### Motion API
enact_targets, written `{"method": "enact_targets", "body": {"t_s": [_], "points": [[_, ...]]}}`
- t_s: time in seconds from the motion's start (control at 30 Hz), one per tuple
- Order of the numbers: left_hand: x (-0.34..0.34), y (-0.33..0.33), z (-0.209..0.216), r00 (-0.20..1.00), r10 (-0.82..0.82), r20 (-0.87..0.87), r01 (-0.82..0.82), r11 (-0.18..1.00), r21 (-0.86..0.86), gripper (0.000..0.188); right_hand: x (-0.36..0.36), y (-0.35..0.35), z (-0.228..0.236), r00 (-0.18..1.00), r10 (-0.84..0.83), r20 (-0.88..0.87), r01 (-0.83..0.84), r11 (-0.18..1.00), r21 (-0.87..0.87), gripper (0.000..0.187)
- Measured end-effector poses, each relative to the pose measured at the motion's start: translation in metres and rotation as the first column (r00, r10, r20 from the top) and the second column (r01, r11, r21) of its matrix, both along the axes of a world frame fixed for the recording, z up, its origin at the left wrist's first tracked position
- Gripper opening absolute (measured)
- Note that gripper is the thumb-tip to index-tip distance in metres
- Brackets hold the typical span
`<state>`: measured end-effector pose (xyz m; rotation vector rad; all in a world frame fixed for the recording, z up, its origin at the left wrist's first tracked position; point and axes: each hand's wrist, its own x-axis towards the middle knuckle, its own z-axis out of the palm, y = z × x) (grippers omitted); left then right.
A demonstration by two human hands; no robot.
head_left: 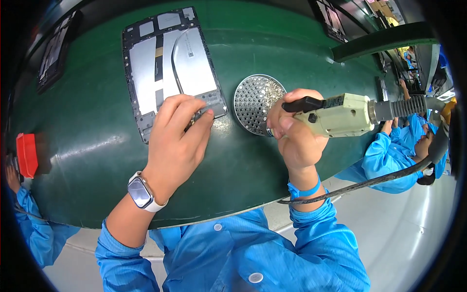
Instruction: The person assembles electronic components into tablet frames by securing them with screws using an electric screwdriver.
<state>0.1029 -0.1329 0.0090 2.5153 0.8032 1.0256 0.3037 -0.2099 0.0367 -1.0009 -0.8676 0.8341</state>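
Note:
A tablet's open housing (189, 63), silver plate in a black frame, lies on the green table with a thin black cable (173, 61) curving over it. My left hand (177, 131) rests on its lower end, fingers bent and thumb drawn in. What sits under those fingertips is mostly hidden. My right hand (301, 138) is wrapped round a pale green electric screwdriver (340, 117) with a black lever, held nearly level. Its front end is at the right edge of a round metal screw tray (248, 104), perforated with holes, with loose small screws (273, 92) heaped on its right side.
A red box (27, 155) stands at the left. Other tablet housings lie at the far left (58, 51) and far right (331, 19). A dark curved bar (384, 41) crosses the upper right. The screwdriver's cable (369, 182) loops past my right wrist. Co-workers in blue sit on both sides.

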Motion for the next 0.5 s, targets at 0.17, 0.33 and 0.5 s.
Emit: {"method": "enact_targets", "body": {"t_s": [0.17,0.33,0.5], "points": [[0.0011,0.0021,0.001,1.0,0.004,0.004,-0.004,1.0,-0.017,0.022,-0.0019,0.0009,0.0029,1.0,-0.025,0.003,0.025,0.994,-0.102,0.032],[0.0018,0.0024,0.0013,1.0,-0.004,0.016,0.004,1.0,-0.03,0.021,-0.0003,0.0007,0.0015,1.0,-0.01,-0.005,0.009,0.995,-0.1,0.03],[0.0001,0.0004,0.0001,1.0,-0.01,0.012,0.01,0.999,-0.035,0.02,-0.0019,-0.0019,0.0002,1.0,0.001,-0.006,-0.002,0.995,-0.101,0.028]]}}
